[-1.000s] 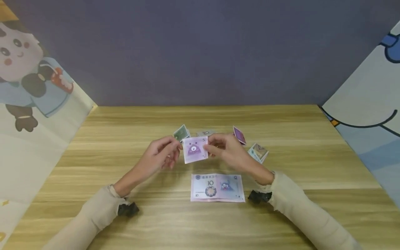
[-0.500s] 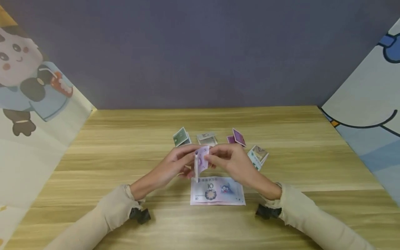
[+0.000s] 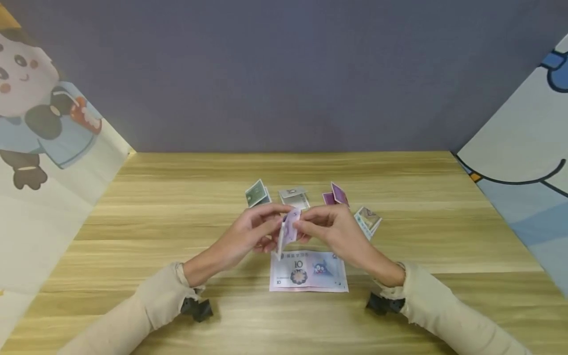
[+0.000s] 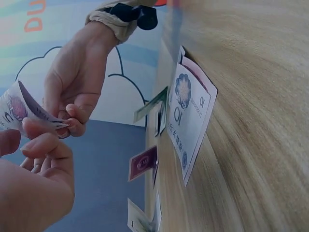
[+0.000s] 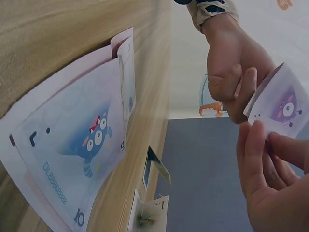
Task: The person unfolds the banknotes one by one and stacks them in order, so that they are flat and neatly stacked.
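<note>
Above the table, a purple play banknote [image 3: 289, 229] marked 5 is bent along its middle. My left hand [image 3: 248, 229] pinches its left part, and my right hand [image 3: 335, 227] pinches its right edge between thumb and fingers. The note's monster print [image 5: 288, 108] shows in the right wrist view. Just below the hands lies a play banknote [image 3: 310, 271] marked 10, spread out with a crease down its middle. From the side, in the left wrist view, the 10 note [image 4: 193, 101] has another paper layer under it.
Several folded play notes stand behind the hands: a green one [image 3: 256, 194], a grey-white one [image 3: 294, 197], a purple one [image 3: 339, 194] and a brown-and-teal one [image 3: 368, 218]. They rest on the wooden table [image 3: 177, 187], before a dark blue-grey panel [image 3: 284, 74].
The left hand has moved right and taken hold of the 5 note, which was held flat by the right hand. The note is now bent, and both hands are slightly lower.
</note>
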Tool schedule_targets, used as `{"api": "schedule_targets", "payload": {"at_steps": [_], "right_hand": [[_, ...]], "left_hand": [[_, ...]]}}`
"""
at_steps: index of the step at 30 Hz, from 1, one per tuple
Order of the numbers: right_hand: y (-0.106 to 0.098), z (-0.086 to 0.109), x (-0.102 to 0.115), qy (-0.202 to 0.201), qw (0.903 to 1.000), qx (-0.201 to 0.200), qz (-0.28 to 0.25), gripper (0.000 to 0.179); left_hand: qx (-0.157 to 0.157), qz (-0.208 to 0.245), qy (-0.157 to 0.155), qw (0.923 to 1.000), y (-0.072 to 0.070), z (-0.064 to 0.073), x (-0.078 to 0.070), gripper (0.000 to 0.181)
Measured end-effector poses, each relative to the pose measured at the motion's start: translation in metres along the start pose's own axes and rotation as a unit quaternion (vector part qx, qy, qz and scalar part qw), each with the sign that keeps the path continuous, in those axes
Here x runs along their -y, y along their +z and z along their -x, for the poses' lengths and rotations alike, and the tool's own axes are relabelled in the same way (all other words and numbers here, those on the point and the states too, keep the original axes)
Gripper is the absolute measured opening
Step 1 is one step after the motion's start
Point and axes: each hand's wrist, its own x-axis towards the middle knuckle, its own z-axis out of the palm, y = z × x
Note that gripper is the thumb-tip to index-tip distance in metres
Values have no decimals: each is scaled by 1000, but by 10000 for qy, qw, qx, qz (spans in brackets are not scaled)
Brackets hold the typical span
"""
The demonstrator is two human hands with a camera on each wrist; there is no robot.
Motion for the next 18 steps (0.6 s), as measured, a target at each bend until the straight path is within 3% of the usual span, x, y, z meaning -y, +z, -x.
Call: {"api": "schedule_targets", "payload": {"at_steps": [5, 12, 18], "right_hand": [[-3, 0, 0, 108, 9998, 2, -138, 11], [-4, 0, -2, -65, 9996, 101, -247, 11], [-6, 4, -3, -239, 9996, -36, -142, 8]], "left_hand": [[201, 79, 156, 9996, 0, 0, 1, 36], [348, 700, 189, 9968, 2, 1, 1, 36], [129, 676, 113, 9976, -1, 3, -1, 34]]}}
